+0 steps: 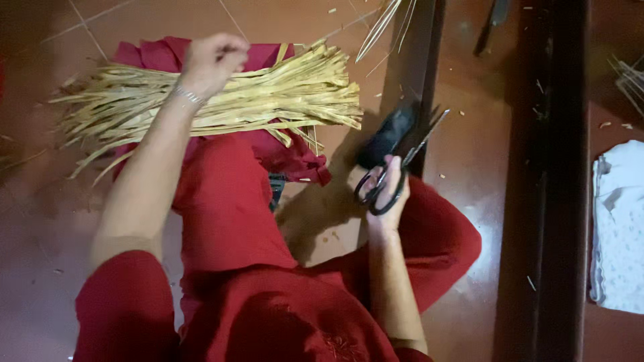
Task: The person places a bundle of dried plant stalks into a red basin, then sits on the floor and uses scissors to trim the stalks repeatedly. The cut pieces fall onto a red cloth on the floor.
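- L hand: fingers curled into a loose fist, resting on top of the bundle of dried straw strips. Cannot tell if any strips are pinched inside the fist. Thin bracelet at wrist.
- R hand: fingers and thumb through the black handle loops of the scissors, gripping them. Blades point up and away from the body, slightly parted at the tips; lower blade part blurred.
- Straw bundle: lies crosswise over the person's left leg, on a red cloth. Strips flat, pale yellow, roughly parallel. R end cut fairly even; L end ragged, fanned out over the floor.
- Scissors vs. bundle: apart, not touching; scissors sit to the R of the bundle's cut end.
- Person: seated, red clothing, legs folded.
- Floor: reddish-brown tiles, glossy, w/ small straw offcuts scattered near the scissors.
- Dark wooden beam: runs top to bottom at R of view; a narrower dark post behind the scissors.
- White cloth: folded, at far R edge, well apart from both hands.
- Loose thin stalks: top centre, near the post.
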